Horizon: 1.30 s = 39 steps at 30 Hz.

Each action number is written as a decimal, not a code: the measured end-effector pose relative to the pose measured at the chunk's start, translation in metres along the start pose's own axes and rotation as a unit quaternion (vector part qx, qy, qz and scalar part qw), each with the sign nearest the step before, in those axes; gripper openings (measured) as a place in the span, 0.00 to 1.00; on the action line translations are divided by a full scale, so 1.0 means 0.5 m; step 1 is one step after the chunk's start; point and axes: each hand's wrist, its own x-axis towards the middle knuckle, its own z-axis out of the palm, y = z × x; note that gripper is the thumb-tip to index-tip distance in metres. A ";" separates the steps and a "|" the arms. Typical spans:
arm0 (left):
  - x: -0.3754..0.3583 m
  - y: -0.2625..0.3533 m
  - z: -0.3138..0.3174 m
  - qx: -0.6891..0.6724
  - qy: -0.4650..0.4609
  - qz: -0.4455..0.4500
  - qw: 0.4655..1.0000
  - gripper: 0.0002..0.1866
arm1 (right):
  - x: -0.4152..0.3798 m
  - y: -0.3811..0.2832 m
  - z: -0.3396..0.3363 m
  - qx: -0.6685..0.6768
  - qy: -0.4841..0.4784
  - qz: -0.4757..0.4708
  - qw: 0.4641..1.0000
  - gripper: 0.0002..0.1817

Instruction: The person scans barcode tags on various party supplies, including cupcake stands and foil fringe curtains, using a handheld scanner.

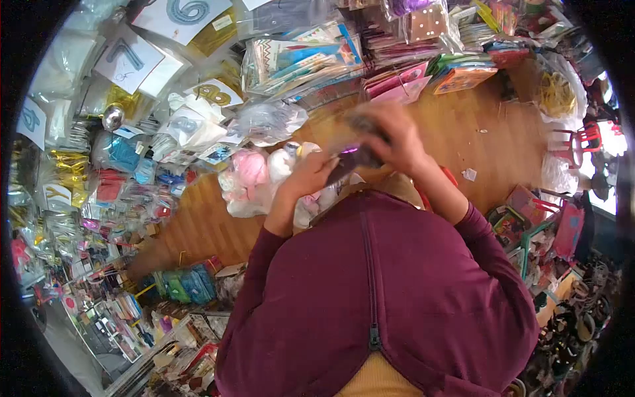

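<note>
In front of my chest, my left hand (309, 173) is closed on the near side of a dark object (344, 165) with a small purple glint. My right hand (393, 135) is raised just right of it, blurred by motion, its fingers curled around something dark and smeared that I cannot make out. Below and left of my hands, clear bags hold pink and white balls (250, 167) on the wooden floor (215, 218).
Shelves of packaged goods, with number cards (129, 58), curve along the left and top. Pink and green folders (463, 73) hang at the upper right. A red chair (588, 137) stands far right. Boxes (512, 225) and dark round items (585, 324) lie lower right.
</note>
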 end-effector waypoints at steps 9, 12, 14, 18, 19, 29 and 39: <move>0.014 -0.043 0.069 -0.103 -0.078 0.006 0.992 0.12 | -0.067 0.011 0.030 -0.031 -0.128 0.037 0.991 0.15; 0.005 -0.011 0.052 -0.109 -0.060 0.047 0.991 0.12 | -0.091 0.038 0.019 -0.008 -0.172 0.037 0.984 0.16; -0.003 0.014 0.019 -0.091 -0.071 0.029 0.993 0.13 | -0.110 0.065 0.011 0.001 -0.213 0.076 0.974 0.17; -0.036 -0.047 0.012 -0.081 0.027 -0.002 0.996 0.12 | -0.121 0.098 -0.036 0.009 -0.223 0.233 0.946 0.18; -0.049 -0.064 0.001 -0.081 0.032 -0.006 0.996 0.12 | -0.124 0.114 -0.051 -0.031 -0.197 0.263 0.944 0.17; -0.010 -0.053 -0.002 -0.241 0.128 -0.025 0.962 0.10 | -0.078 0.111 -0.040 0.338 -0.101 0.370 0.860 0.19; 0.041 -0.017 0.023 -0.407 0.204 0.018 0.890 0.13 | -0.097 0.155 0.001 0.362 -0.109 0.369 0.849 0.10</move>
